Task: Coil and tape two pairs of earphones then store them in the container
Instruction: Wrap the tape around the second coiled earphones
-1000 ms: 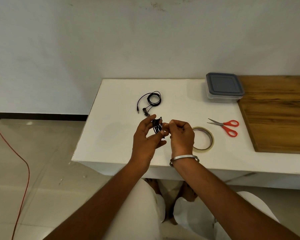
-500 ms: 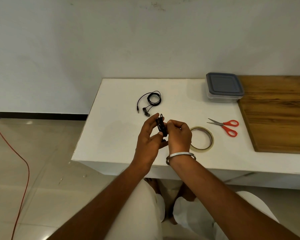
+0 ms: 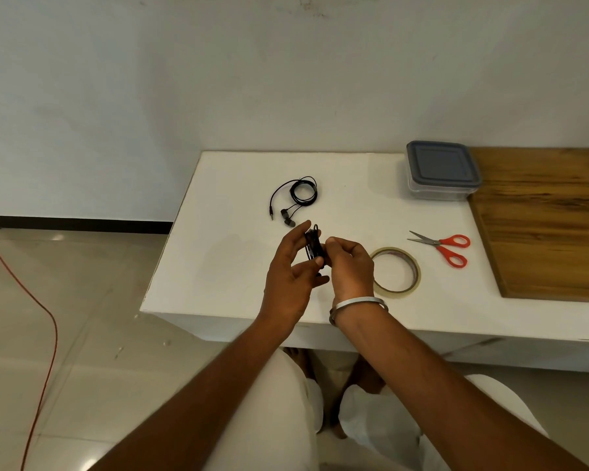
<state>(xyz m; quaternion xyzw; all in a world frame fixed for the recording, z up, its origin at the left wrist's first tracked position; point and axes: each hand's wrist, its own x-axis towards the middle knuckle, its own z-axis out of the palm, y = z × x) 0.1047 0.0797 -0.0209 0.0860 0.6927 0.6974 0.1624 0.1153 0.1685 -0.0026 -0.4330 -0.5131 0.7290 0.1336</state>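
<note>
we hold a coiled pair of black earphones (image 3: pixel 313 244) between both hands, raised above the near middle of the white counter (image 3: pixel 218 253). our left hand (image 3: pixel 291 277) has its fingers up behind the bundle and its thumb curled across the front, pinching the coil. our right hand (image 3: pixel 349 266) is curled tight beside it, fingertips closed on the right side of the same bundle; a metal bangle (image 3: pixel 357 304) sits on that wrist. most of the coil is hidden by our fingers, so we cannot tell how neatly it is wound or whether any tape is on it.

the second pair of earphones (image 3: pixel 296 200) lies on the counter just beyond our hands, loosely looped, with its plug trailing to the left and its buds toward us. the roll of tape (image 3: pixel 397 270) lies flat just right of our right hand, partly covered by that hand. the red-handled scissors (image 3: pixel 441 248) lie further right, blades pointing left, apart from the tape. the container (image 3: pixel 441 171) stands at the far right of the white surface with its grey lid on, touching the edge of a wooden board (image 3: pixel 551 226) that fills the right end of the counter.

a red cable (image 3: pixel 31 300) runs across the tiled floor (image 3: pixel 99 368) on the left, and our white-clad knees (image 3: pixel 286 419) show below the counter edge.
</note>
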